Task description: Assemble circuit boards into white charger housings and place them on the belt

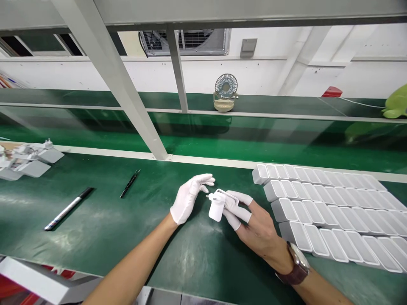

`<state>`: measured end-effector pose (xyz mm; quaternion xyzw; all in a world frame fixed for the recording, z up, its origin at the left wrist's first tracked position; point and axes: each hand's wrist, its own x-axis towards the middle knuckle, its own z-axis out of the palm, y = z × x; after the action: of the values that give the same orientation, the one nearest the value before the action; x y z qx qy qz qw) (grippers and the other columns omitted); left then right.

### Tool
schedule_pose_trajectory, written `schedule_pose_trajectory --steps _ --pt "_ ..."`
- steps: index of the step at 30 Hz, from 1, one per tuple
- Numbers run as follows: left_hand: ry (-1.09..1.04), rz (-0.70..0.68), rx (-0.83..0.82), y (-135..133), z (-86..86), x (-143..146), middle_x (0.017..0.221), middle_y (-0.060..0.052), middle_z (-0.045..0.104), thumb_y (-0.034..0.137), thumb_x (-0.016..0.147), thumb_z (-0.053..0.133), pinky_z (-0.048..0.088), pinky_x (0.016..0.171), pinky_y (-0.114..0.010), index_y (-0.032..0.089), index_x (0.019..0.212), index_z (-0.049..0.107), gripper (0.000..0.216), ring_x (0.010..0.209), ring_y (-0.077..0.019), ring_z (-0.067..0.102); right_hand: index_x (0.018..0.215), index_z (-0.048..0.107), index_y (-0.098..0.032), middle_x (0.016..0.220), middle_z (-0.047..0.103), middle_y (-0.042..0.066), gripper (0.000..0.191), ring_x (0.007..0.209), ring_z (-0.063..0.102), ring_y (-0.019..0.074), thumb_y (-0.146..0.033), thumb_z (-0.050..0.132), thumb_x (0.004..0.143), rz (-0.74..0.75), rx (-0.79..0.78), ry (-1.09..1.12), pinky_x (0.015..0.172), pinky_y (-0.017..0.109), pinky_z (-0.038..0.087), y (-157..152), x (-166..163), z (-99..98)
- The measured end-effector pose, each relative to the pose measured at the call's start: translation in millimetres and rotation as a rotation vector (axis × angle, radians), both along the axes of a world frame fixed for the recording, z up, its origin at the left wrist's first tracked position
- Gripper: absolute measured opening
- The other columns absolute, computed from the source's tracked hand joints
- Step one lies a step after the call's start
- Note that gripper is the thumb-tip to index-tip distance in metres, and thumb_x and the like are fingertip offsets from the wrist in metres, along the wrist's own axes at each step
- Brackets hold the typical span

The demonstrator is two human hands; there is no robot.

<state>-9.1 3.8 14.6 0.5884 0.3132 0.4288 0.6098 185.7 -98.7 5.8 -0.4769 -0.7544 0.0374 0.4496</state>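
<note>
Both forearms come in bare from the near edge of the green bench [104,237], angling toward each other over the middle of it. The right hand [251,222], with a brown-strapped watch [294,264] on the wrist and white cots on the fingertips only, lies low over the mat with its fingers stretched to the left. Those fingers are closed around a small white charger [218,206], gripping it from the right side so that its body tilts down toward the bench. The left hand [189,197] wears a full white glove; it is lifted at the wrist, fingers loosely curled and open, holding nothing, with the tips just beside the charger's upper end.

To the right of the hands, four rows of white casings [330,207] lie packed side by side, running off to the right. Well to the left, a silver-barrelled marker [68,208] lies slanted on the mat, and a little farther off a thin black pair of tweezers [129,183]. At the far left edge sits a heap of white parts [27,159].

Beyond the bench runs a green conveyor belt [254,140], crossed by a slanting grey frame post [117,80]. On the far ledge stands a small desk fan [225,93].
</note>
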Motion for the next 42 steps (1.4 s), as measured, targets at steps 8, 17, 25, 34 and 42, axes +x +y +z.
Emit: schedule_pose_trajectory --steps 8,17,25,34,42 --pt "0.007 0.000 0.011 1 -1.8 2 0.121 -0.017 0.067 0.062 0.096 0.042 0.049 0.086 -0.039 0.014 0.126 0.064 0.061 0.098 -0.0259 0.063 0.128 0.062 -0.024 0.110 0.064 0.014 0.036 0.103 0.066 0.0265 -0.014 0.055 0.094 0.044 -0.218 -0.138 0.085 0.043 0.061 -1 -9 -30.0" --pt "0.224 -0.056 0.340 -6 -1.9 6 0.126 -0.015 0.053 0.070 0.089 0.047 0.050 0.077 -0.038 0.019 0.138 0.050 0.071 0.090 -0.0226 0.058 0.122 0.062 -0.025 0.113 0.070 0.008 0.033 0.094 0.069 0.0228 -0.040 0.063 0.093 0.099 -0.630 1.028 0.082 0.041 0.060 5 -14 -19.4" --pt "0.492 -0.068 0.654 -30 -5.1 20 0.134 -0.012 0.050 0.025 0.066 0.084 0.048 0.101 -0.051 0.029 0.142 0.039 0.088 0.124 -0.0331 0.052 0.106 0.069 -0.020 0.097 0.074 0.007 0.035 0.089 0.071 0.0238 -0.047 0.072 0.084 0.255 -0.943 1.504 0.074 0.037 0.057 8 -20 -12.9" --pt "0.502 -0.046 0.679 -29 -5.5 19 0.128 -0.012 0.053 0.027 0.067 0.084 0.054 0.090 -0.049 0.030 0.140 0.040 0.085 0.117 -0.0334 0.057 0.108 0.070 -0.021 0.095 0.075 0.007 0.038 0.090 0.071 0.0262 -0.052 0.068 0.085 0.205 -0.946 1.391 0.071 0.037 0.057 7 -21 -16.2" --pt "0.477 -0.060 0.669 -29 -7.6 19 0.128 -0.012 0.055 0.025 0.068 0.083 0.054 0.093 -0.049 0.030 0.140 0.041 0.084 0.118 -0.0336 0.057 0.100 0.070 -0.021 0.096 0.075 0.007 0.038 0.092 0.070 0.0265 -0.053 0.072 0.081 0.198 -0.946 1.404 0.073 0.038 0.056 7 -22 -13.1"
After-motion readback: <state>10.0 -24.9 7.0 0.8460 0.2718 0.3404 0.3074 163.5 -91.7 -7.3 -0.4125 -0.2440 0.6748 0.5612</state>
